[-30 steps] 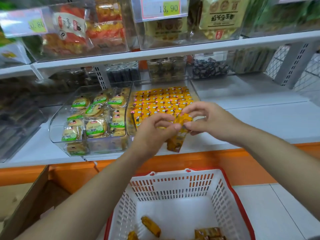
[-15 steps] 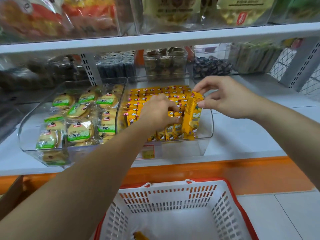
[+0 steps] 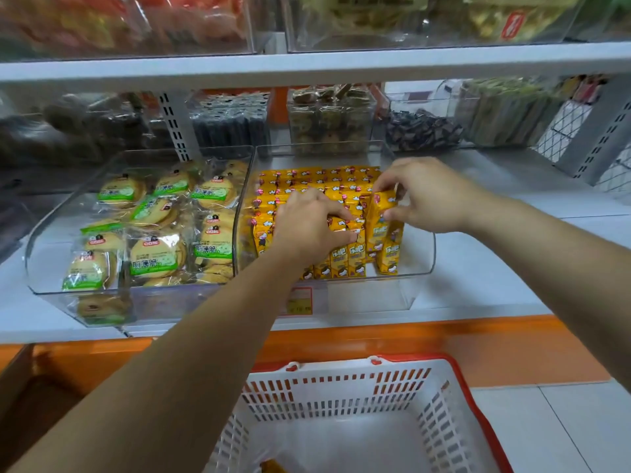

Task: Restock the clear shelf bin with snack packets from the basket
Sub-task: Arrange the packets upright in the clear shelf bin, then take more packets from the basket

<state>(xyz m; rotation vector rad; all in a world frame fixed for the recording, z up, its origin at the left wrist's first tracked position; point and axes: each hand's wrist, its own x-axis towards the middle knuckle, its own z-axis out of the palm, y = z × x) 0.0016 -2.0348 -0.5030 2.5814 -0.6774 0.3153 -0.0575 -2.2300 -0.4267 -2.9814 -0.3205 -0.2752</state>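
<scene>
The clear shelf bin (image 3: pixel 421 257) holds upright rows of yellow snack packets (image 3: pixel 307 179). My right hand (image 3: pixel 430 196) pinches one yellow packet (image 3: pixel 382 227) by its top, standing it at the right end of the front row. My left hand (image 3: pixel 307 227) grips the tops of the neighbouring front-row packets (image 3: pixel 345 259) and holds them to the left. Below the shelf sits the white basket (image 3: pixel 341 404) with a red rim; one orange packet (image 3: pixel 271 467) shows at its bottom edge.
A second clear bin (image 3: pixel 51 268) of green-labelled round biscuits stands left of the yellow packets. Dark sweets and jars fill bins at the back. A white shelf board (image 3: pixel 307 66) hangs overhead. A cardboard box (image 3: pixel 20 387) is at lower left.
Both hands moved from in front of the shelf into the bin. The right hand carried the yellow packet down into the front row, while the left hand settled on the packets beside it.
</scene>
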